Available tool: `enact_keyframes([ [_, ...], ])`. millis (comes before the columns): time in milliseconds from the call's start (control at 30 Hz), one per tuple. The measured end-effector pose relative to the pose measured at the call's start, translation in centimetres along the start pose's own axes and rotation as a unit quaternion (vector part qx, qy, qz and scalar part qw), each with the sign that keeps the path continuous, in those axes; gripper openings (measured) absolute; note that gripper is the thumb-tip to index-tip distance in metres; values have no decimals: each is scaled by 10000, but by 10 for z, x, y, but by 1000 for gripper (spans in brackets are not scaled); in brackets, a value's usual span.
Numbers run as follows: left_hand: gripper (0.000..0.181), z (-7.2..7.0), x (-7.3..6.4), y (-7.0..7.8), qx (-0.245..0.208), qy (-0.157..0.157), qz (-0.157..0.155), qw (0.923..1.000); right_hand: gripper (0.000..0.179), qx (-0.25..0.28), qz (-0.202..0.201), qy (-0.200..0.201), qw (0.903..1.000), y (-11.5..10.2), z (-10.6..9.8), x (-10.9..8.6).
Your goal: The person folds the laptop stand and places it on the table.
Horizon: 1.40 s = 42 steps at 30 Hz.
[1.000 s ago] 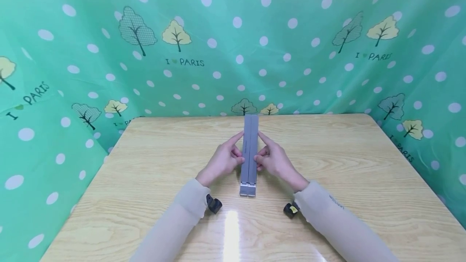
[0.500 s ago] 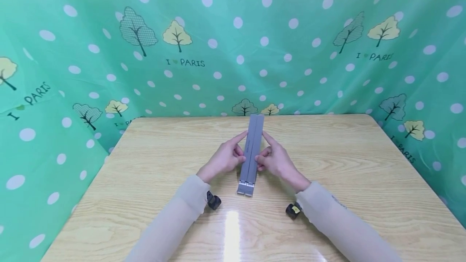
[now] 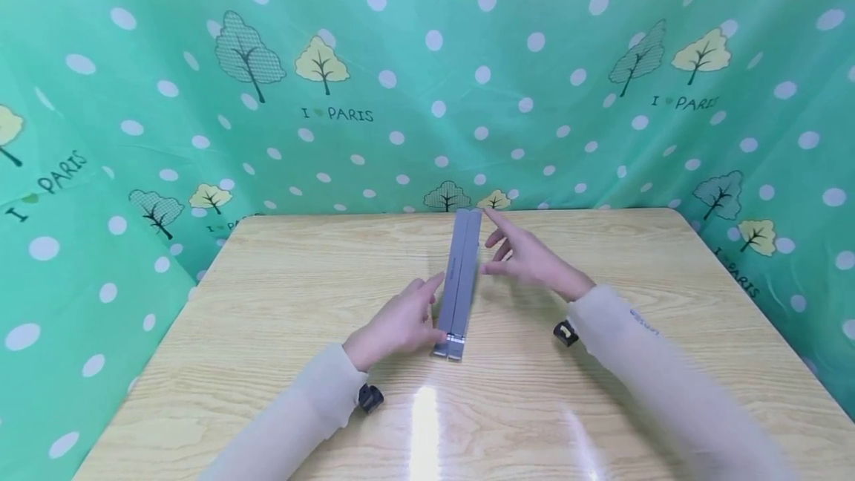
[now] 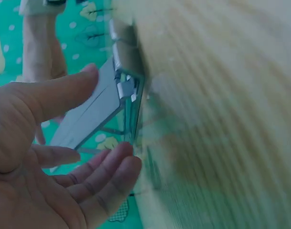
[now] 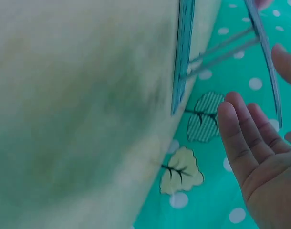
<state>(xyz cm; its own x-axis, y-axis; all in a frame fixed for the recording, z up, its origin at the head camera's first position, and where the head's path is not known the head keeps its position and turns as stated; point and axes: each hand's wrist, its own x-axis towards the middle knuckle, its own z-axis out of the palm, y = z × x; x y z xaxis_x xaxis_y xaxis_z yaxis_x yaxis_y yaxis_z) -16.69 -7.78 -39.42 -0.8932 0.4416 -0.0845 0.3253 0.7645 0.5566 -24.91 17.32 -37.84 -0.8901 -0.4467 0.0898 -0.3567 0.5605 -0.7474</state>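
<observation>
A grey folding laptop stand (image 3: pixel 465 273) stands lengthwise on the wooden table, its two long bars side by side. In the right wrist view, its upper bar (image 5: pixel 267 52) is raised at a slant over the base bar (image 5: pixel 182 47), with thin struts between them. My left hand (image 3: pixel 397 321) is at its near left side, thumb overlapping the hinge end and fingers spread. The left wrist view shows that hinge (image 4: pixel 126 88) just past the thumb. Beside the stand's far right side is my right hand (image 3: pixel 528 254), index finger stretched toward the far end, fingers loosely extended.
The wooden table (image 3: pixel 267 303) reaches back to a green dotted curtain (image 3: pixel 568 95), which also hangs along both sides. Small black wrist cameras sit under both sleeves. A bright light reflection (image 3: pixel 424 429) lies on the near part of the table.
Both hands have let go of the laptop stand's middle. The left hand has slid nearer along it; the right has moved farther back and right. The stand first tilted slightly right, and now looks lower.
</observation>
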Motion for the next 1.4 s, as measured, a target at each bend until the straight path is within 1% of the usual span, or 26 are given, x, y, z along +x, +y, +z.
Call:
enact_keyframes([
  [133,109,4,-7,2,312,-27,35,9995,106,-336,-159,-273,9989,-2,-9,10],
  [233,113,5,-9,4,390,-35,45,9992,101,-553,-279,-392,9973,-4,-12,15],
  [400,120,7,-10,5,425,-68,46,9991,92,-834,-519,-273,9948,-3,-10,19],
  [467,120,7,-10,5,476,-50,53,9988,92,-900,-521,-200,9944,-2,-9,20],
  [633,120,9,-9,4,622,-15,84,9980,93,-863,-359,-114,9956,2,-6,20],
  [833,119,8,-7,4,756,-26,106,9971,94,-701,-292,-96,9971,5,-5,19],
  [1133,115,2,-4,-3,844,-216,-6,9962,95,-708,-186,80,9973,1,-3,16],
  [1267,116,-2,-2,-7,822,-281,-15,9962,94,-692,-220,206,9971,0,0,15],
  [1400,118,-6,0,-11,752,-355,6,9965,95,-633,-161,298,9974,0,2,14],
])
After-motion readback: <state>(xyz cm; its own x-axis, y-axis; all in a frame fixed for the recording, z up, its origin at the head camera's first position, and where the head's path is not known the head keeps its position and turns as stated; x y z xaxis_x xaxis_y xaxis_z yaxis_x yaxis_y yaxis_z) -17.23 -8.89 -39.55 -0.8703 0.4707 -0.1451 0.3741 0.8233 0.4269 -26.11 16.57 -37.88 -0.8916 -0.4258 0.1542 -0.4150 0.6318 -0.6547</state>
